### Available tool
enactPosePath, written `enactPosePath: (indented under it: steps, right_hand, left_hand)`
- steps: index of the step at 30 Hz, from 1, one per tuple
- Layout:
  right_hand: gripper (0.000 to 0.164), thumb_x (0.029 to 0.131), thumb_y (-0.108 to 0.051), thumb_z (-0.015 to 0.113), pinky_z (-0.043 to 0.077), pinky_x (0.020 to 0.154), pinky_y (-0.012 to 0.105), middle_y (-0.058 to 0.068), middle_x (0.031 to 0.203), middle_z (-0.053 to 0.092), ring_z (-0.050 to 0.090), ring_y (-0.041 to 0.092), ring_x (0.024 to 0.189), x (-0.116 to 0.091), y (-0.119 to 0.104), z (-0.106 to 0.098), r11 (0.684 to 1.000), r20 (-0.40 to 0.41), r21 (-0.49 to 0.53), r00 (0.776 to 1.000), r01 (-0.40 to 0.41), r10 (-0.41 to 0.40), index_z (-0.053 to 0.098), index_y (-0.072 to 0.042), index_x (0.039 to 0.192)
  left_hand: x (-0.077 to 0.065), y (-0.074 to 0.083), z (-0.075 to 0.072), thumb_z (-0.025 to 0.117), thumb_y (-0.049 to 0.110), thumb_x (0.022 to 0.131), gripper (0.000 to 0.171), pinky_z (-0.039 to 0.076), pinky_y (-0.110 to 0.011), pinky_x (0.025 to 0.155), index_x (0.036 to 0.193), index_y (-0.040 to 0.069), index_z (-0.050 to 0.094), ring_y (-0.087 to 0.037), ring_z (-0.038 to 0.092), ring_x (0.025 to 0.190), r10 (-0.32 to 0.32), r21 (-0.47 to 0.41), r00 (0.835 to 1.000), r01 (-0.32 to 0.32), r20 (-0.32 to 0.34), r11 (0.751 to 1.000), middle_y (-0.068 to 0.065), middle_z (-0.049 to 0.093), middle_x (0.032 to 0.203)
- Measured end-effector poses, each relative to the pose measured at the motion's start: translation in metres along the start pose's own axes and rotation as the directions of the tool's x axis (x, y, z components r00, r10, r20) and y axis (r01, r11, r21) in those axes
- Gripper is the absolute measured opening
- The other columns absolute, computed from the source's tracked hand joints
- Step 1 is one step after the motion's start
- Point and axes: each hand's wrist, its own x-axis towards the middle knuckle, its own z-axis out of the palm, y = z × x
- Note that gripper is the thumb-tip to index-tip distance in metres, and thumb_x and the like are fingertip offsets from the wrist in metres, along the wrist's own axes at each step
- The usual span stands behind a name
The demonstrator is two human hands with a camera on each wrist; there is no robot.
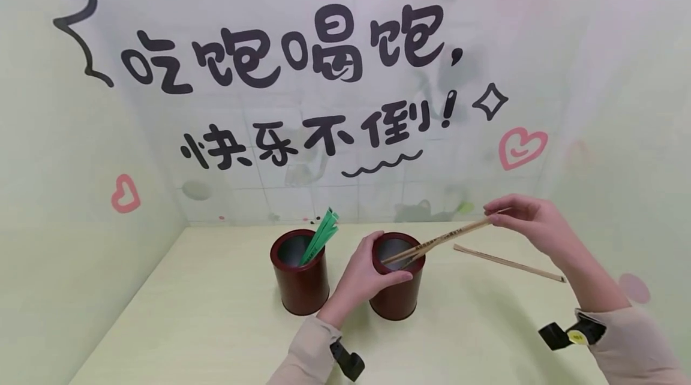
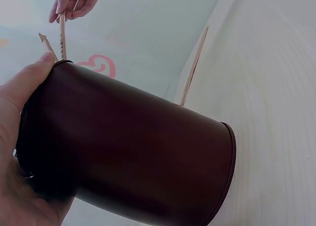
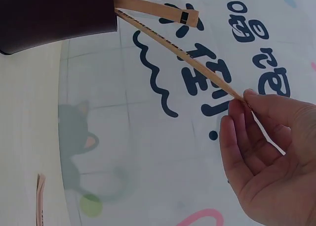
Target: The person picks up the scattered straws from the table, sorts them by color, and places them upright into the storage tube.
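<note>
My left hand (image 1: 358, 277) grips the upper part of a dark red round canister (image 1: 396, 304), thumb and fingers around its rim; the canister stands on the table. To its right, my right hand (image 1: 531, 226) pinches the outer end of a slim brown paper-wrapped stick (image 1: 459, 232) with printed lettering. This stick slants down leftward, its lower end inside the canister's mouth. Another brown paper-wrapped stick (image 3: 158, 9) juts from the same mouth, as the right wrist view shows. The left wrist view has the canister's side (image 2: 133, 142) up close.
A second dark red canister (image 1: 303, 292) stands on the left with several green paper-wrapped sticks (image 1: 323, 235) leaning in it. One brown wrapped stick (image 1: 507, 262) lies on the pale table (image 1: 216, 313) at the right. A lettered wall (image 1: 302, 193) rises behind.
</note>
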Motion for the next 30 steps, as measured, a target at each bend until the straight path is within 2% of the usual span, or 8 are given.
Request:
enactPosePath:
  steps: [7,14,18,23,30]
  right_hand:
    - [0.026,0.094,-0.012,0.069,0.050,0.080,0.009,-0.022,0.100,0.072,0.069,-0.004,0.088,0.002,0.000,0.005,1.000,0.006,-0.002,1.000,-0.001,0.001,0.067,-0.005,0.118]
    - [0.024,0.095,-0.006,0.065,0.051,0.081,0.008,-0.024,0.101,0.071,0.069,-0.005,0.090,-0.002,0.017,0.000,0.999,0.009,0.047,1.000,0.023,-0.023,0.066,-0.003,0.118]
    - [0.022,0.096,-0.005,0.063,0.050,0.081,0.007,-0.026,0.101,0.070,0.069,-0.007,0.090,-0.009,0.035,-0.009,0.999,0.011,0.049,1.000,0.004,-0.004,0.067,-0.006,0.118]
    - [0.023,0.096,-0.006,0.063,0.051,0.078,0.006,-0.030,0.101,0.068,0.068,-0.009,0.089,-0.021,0.064,-0.024,0.997,-0.012,0.038,0.998,-0.068,0.069,0.069,-0.016,0.116]
    - [0.035,0.096,0.002,0.059,0.054,0.076,0.009,-0.030,0.103,0.068,0.067,-0.011,0.090,-0.039,0.110,-0.045,0.984,-0.051,0.143,0.992,-0.105,0.113,0.071,-0.028,0.110]
  left_hand:
    - [0.003,0.001,-0.002,0.085,0.042,0.077,0.096,0.053,-0.045,0.099,0.150,0.008,0.034,-0.027,0.052,0.126,0.013,0.011,1.000,-0.013,0.000,1.000,-0.012,0.050,0.142]
    - [0.002,0.001,-0.002,0.085,0.045,0.076,0.096,0.052,-0.045,0.100,0.150,0.009,0.034,-0.026,0.053,0.126,0.016,0.025,1.000,-0.016,-0.006,1.000,-0.010,0.050,0.141]
    - [0.001,0.000,-0.002,0.085,0.045,0.076,0.097,0.053,-0.044,0.099,0.150,0.010,0.034,-0.026,0.053,0.126,0.012,0.026,1.000,-0.012,-0.009,1.000,-0.009,0.050,0.141]
    - [0.001,0.000,-0.001,0.085,0.046,0.076,0.096,0.053,-0.043,0.099,0.150,0.011,0.034,-0.025,0.052,0.126,0.010,0.024,1.000,-0.009,-0.007,1.000,-0.008,0.050,0.141]
    - [0.000,0.000,-0.001,0.084,0.047,0.076,0.097,0.052,-0.043,0.100,0.151,0.011,0.034,-0.025,0.053,0.126,0.007,0.042,1.000,-0.007,-0.009,0.999,-0.009,0.051,0.142]
